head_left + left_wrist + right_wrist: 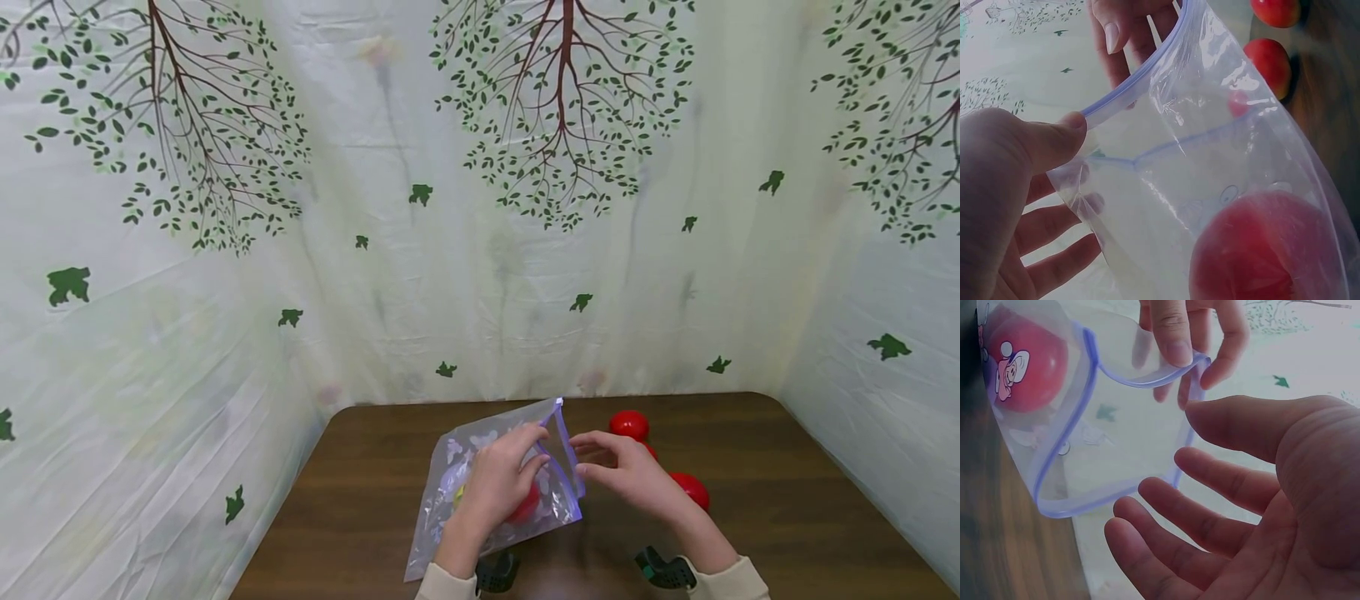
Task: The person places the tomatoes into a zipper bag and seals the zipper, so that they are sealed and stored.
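Observation:
A clear plastic zip bag with a purple rim and cartoon prints gapes open toward the right. Inside it show a round red fruit and a bit of something yellow. My left hand pinches the bag's rim between thumb and fingers, as the left wrist view shows. At the bag's mouth, my right hand has its thumb and fingers spread and slightly bent. Its fingertips lie right beside the purple rim, and nothing shows between thumb and fingers.
Several round red fruits lie on the brown wooden table, among them one fruit at the back and one beside the right wrist. A pale curtain printed with trees and leaves hangs behind the table and along both sides.

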Demonstrator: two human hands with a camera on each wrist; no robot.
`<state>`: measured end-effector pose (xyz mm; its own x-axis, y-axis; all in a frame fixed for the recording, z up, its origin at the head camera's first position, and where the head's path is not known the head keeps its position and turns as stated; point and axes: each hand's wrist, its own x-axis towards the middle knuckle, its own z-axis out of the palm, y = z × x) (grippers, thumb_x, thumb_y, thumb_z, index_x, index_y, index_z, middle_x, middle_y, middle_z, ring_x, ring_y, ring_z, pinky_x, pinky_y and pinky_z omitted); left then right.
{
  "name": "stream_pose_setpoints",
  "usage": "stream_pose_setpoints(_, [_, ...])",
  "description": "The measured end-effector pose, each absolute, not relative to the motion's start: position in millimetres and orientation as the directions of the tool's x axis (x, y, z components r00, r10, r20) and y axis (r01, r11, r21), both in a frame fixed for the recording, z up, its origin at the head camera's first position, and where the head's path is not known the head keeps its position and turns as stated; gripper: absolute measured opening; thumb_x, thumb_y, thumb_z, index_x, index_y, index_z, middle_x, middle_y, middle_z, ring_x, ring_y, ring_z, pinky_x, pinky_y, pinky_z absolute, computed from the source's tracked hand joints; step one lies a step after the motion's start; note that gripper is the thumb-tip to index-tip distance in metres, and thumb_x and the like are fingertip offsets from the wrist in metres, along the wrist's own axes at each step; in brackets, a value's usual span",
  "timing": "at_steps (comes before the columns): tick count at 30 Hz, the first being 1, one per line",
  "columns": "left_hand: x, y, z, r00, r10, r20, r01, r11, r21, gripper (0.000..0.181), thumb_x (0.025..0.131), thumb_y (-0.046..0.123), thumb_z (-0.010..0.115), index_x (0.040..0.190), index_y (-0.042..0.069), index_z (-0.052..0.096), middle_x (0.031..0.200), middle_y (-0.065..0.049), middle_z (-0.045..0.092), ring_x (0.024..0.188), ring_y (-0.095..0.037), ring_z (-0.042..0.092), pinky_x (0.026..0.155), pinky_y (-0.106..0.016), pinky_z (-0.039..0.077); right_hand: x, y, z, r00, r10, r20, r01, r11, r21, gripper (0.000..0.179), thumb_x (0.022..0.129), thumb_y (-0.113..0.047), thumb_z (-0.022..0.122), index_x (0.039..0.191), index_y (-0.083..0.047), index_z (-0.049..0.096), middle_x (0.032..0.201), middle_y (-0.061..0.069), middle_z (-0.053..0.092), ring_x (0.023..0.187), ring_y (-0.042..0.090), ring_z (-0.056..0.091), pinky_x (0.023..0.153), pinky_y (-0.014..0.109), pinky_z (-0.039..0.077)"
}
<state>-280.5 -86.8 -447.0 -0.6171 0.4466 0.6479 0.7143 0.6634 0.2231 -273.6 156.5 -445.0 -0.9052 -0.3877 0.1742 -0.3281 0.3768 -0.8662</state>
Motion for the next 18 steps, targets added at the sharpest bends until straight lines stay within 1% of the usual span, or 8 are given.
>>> stream_pose_setpoints(6, [-280, -87, -447, -0.635, 0.445, 0.632, 0.706, 0.666, 0.241, 0.032, 0.090, 0.022, 0.078, 0.120, 0.021, 0.066, 0.117, 0.007, 0.070, 0.111, -0.012, 0.066, 0.093, -0.033, 0.054, -272, 158, -442, -0.912, -0.368, 0.180, -0.329, 0.399, -0.856, 0.040, 0.093, -0.024, 0.073, 0.130, -0.011, 0.065, 0.124, 0.012, 0.067, 0.105, 0.028, 0.068, 0.078, 0.033, 0.058])
stream_pose_setpoints(9, [-280, -87, -447, -0.628, 0.444, 0.639, 0.708, 0.666, 0.233, 0.030, 0.091, 0.021, 0.077, 0.119, 0.021, 0.067, 0.119, 0.006, 0.070, 0.112, -0.012, 0.065, 0.093, -0.033, 0.054, -272, 159, -441, -0.917, -0.356, 0.180, -0.326, 0.409, -0.852, 0.040, 0.092, -0.025, 0.074, 0.129, -0.012, 0.065, 0.124, 0.011, 0.067, 0.105, 0.028, 0.068, 0.078, 0.033, 0.058])
stream_pose_setpoints(16, [-281, -87, -448, -0.607, 0.443, 0.660, 0.718, 0.662, 0.215, 0.029, 0.090, 0.021, 0.078, 0.117, 0.020, 0.067, 0.119, 0.005, 0.070, 0.115, -0.013, 0.065, 0.094, -0.033, 0.053, -271, 166, -438, -0.924, -0.330, 0.193, -0.331, 0.436, -0.837, 0.038, 0.091, -0.033, 0.076, 0.126, -0.021, 0.066, 0.122, 0.002, 0.067, 0.105, 0.027, 0.067, 0.076, 0.032, 0.058])
stream_pose_setpoints(18, [-281, -87, -448, -0.604, 0.443, 0.663, 0.720, 0.660, 0.216, 0.029, 0.090, 0.021, 0.078, 0.117, 0.020, 0.067, 0.118, 0.006, 0.070, 0.114, -0.013, 0.065, 0.094, -0.033, 0.053, -271, 167, -438, -0.923, -0.327, 0.202, -0.339, 0.443, -0.830, 0.039, 0.091, -0.033, 0.076, 0.126, -0.020, 0.066, 0.122, 0.002, 0.067, 0.105, 0.026, 0.067, 0.075, 0.031, 0.058])
